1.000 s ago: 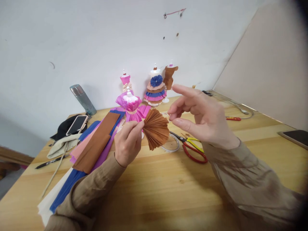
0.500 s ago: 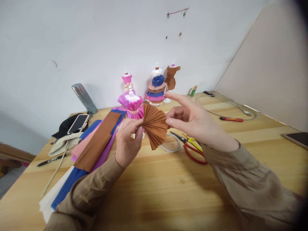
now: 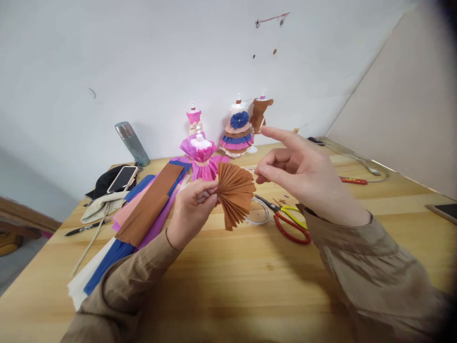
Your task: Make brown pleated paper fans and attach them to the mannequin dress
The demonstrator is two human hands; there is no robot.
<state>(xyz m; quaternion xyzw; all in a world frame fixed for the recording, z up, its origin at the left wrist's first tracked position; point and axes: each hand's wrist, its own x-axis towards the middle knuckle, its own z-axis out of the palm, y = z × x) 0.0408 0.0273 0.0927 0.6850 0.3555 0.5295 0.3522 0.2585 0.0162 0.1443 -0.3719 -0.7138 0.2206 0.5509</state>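
Here a pleated brown crepe-paper fan (image 3: 234,193) is held in the air, up and to the left of the red-and-yellow-handled scissors (image 3: 289,220).
The left hand (image 3: 191,209) pinches the fan's gathered end between thumb and fingertips, likely so the pleats stay bunched there and splay freely at the far edge. The right hand (image 3: 303,174), above the scissors, has its forefinger stretched out and its other fingers loosely curled, gripping nothing visible; its thumb is just beside the fan's rim, though contact cannot be told.

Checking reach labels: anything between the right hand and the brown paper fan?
Nothing visible. The right hand hovers right beside the brown paper fan, on its right; the left hand pinches its other end.
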